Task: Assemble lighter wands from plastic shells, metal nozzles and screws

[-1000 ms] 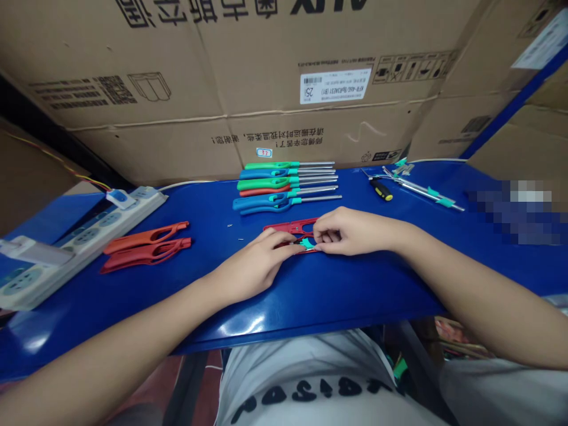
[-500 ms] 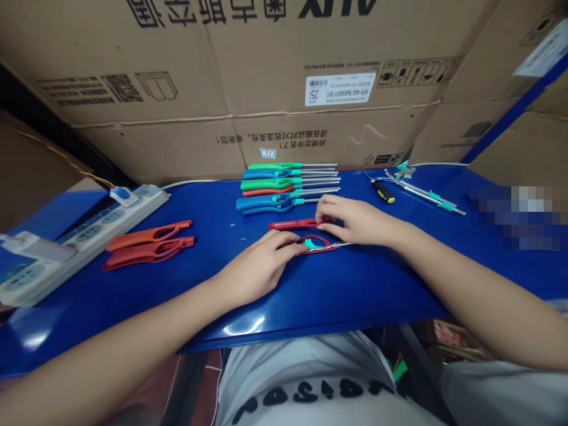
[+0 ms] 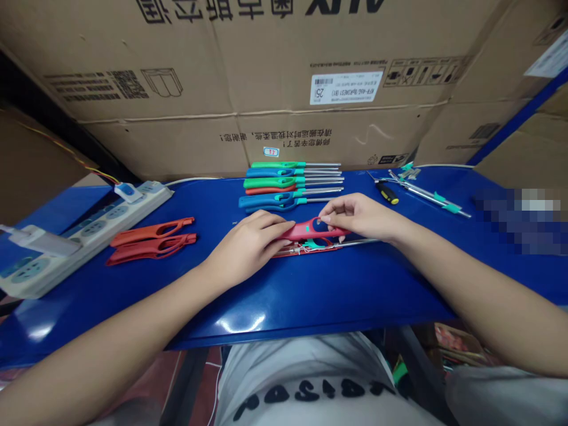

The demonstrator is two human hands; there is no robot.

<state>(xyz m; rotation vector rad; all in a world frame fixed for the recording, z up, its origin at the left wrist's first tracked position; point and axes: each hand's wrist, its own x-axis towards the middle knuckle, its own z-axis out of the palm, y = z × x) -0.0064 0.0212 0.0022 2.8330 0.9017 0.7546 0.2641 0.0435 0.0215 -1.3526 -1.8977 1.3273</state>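
Note:
A red lighter shell half (image 3: 306, 229) is held between both hands, just above the table. My left hand (image 3: 248, 242) pinches its left end. My right hand (image 3: 359, 219) grips its right part near the looped opening. Directly below and in front lies the other red half (image 3: 331, 247), with a teal trigger, thin wires and a metal tube (image 3: 361, 242) pointing right. My fingers partly hide both halves.
Several green, blue and red lighters (image 3: 270, 183) lie at the back of the blue table (image 3: 310, 302). Orange and red shells (image 3: 153, 249) and a power strip (image 3: 93, 228) are at left. A screwdriver (image 3: 387, 193) and metal tubes (image 3: 430, 195) lie right, before a cardboard box (image 3: 266, 71).
The upper red shell half has been raised and brought over the lower one. My left hand has left the lower half and taken the raised shell's left end. The view has shifted slightly.

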